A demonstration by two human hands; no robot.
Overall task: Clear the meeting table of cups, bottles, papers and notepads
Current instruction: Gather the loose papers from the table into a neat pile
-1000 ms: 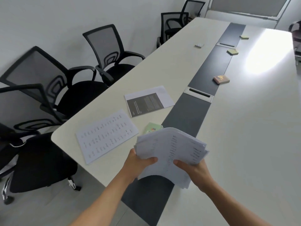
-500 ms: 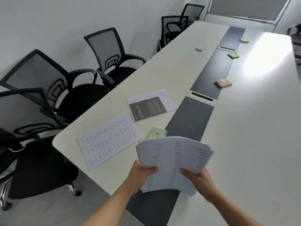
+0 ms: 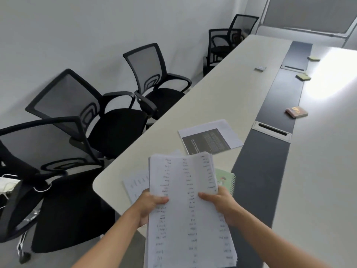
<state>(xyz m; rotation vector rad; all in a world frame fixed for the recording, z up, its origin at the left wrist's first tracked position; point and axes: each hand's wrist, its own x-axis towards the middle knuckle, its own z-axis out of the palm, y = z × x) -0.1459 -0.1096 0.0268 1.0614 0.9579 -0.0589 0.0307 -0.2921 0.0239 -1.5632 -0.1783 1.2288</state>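
Head view: a person holds a stack of papers (image 3: 185, 182) in both hands above the near end of the table (image 3: 212, 89).
Left grip: the left hand (image 3: 152, 206) clasps the stack's left edge, with the thumb lying across the printed face and the fingers hidden behind the pages.
Right grip: the right hand (image 3: 222, 205) clasps the right edge at about the same height, thumb on the face, fingers behind.
Stack: it is lifted off the table with its printed face toward the camera. The top edge fans slightly beyond the thumbs, and the lower end runs past the wrists to the bottom of the frame.
Left of the grip: a loose sheet (image 3: 135, 184) lies flat on the table, partly covered by the stack, just beyond the left hand.
Right of the grip: a green notepad (image 3: 226, 179) with a spiral edge lies just beyond the right hand, beside the dark strip (image 3: 260, 171).
Beyond the grip: a dark-printed sheet (image 3: 206, 141) lies flat just past the stack's top edge.
Far beyond, to the right: a brown notepad (image 3: 297, 112) sits at the strip's edge, well apart from the hands. Two yellow pads (image 3: 303, 76) and a grey pad (image 3: 260, 69) lie farther off.
Far left of the grip: black mesh chairs (image 3: 116, 122) stand along the table's side.
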